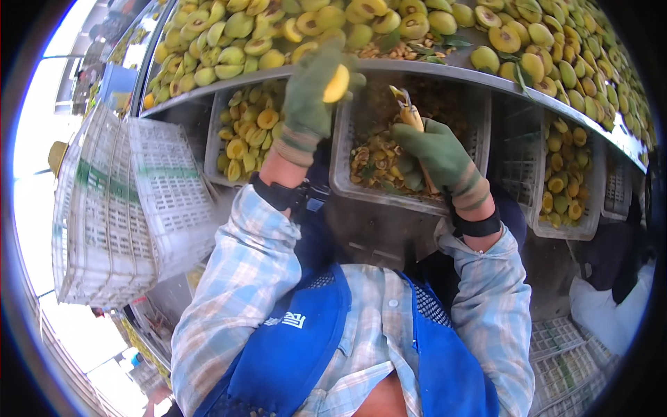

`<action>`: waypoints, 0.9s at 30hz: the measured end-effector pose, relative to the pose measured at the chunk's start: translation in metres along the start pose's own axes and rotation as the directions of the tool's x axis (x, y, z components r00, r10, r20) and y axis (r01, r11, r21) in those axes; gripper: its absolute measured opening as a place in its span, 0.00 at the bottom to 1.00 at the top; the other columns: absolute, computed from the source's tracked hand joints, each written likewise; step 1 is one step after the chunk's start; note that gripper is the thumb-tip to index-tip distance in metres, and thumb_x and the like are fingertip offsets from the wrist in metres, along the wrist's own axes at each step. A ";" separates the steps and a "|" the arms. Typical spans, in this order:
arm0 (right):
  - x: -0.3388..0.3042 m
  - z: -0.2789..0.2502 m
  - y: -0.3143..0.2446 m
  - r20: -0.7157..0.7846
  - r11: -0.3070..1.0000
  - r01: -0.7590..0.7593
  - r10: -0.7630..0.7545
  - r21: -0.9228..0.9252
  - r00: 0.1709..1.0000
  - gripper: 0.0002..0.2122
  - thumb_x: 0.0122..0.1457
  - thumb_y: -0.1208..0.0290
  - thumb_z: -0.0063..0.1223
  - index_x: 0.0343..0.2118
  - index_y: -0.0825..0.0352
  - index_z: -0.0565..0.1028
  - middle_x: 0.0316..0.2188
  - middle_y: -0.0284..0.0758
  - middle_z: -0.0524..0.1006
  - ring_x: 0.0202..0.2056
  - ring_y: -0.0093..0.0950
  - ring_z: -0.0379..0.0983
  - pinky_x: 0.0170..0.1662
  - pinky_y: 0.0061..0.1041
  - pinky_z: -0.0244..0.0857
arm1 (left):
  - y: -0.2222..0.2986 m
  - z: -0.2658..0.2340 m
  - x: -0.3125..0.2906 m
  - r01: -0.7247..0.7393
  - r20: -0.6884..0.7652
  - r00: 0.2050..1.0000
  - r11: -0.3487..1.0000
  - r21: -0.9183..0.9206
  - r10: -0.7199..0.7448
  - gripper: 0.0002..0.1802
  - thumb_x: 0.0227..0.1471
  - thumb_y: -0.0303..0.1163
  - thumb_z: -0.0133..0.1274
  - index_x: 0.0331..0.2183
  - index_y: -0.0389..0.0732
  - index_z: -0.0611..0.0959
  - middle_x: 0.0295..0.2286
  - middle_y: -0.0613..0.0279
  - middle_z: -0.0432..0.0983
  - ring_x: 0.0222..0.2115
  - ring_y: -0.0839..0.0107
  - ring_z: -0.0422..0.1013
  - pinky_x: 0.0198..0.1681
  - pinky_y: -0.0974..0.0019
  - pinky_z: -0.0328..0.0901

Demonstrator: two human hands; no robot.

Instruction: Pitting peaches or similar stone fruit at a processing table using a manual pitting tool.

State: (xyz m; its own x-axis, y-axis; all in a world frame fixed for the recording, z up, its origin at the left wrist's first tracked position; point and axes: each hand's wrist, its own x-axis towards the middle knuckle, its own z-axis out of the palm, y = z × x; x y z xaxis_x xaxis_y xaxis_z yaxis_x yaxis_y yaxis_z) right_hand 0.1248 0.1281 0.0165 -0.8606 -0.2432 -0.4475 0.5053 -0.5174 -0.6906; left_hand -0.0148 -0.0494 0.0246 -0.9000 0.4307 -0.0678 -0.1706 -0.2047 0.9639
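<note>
My left hand (310, 101), in a green work glove, is closed on a yellow stone fruit half (337, 83) at the metal table edge. The fruit sits between the thumb and the fingers. To its right my right hand (439, 151), gloved alike, grips a pitting tool (410, 113) with a pale handle. The tool's forked-looking metal tip points up and left, and its handle end shows below the fist. Both hands are apart, the right one above a white crate (340, 163) of fruit scraps and pits.
Halved yellow-green fruit (240, 26) heaps over the table, with pits and leaves (410, 50) in the middle. Below the edge (278, 71), a left crate (214, 142) and a right crate (590, 201) hold more halves. Stacked white crates (104, 208) stand at far left.
</note>
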 end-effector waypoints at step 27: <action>0.057 0.027 0.040 -0.359 0.665 -0.169 -0.158 -0.727 0.920 0.15 0.57 0.62 0.53 0.36 0.72 0.70 0.17 0.35 0.73 0.14 0.23 0.70 0.18 0.22 0.63 | -0.068 -0.263 -0.086 0.318 -0.419 0.779 0.282 0.905 0.467 0.15 0.53 0.35 0.54 0.41 0.39 0.81 0.37 0.44 0.78 0.40 0.55 0.74 0.44 0.61 0.66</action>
State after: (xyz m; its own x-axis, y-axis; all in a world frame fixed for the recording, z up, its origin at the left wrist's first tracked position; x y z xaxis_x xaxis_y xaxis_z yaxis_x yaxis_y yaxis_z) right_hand 0.0943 0.0716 -0.0209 -0.8489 0.1528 -0.5061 0.5279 0.2940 -0.7968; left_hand -0.0313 -0.3033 -0.1032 -0.9484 -0.1283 0.2898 0.0293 0.8749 0.4833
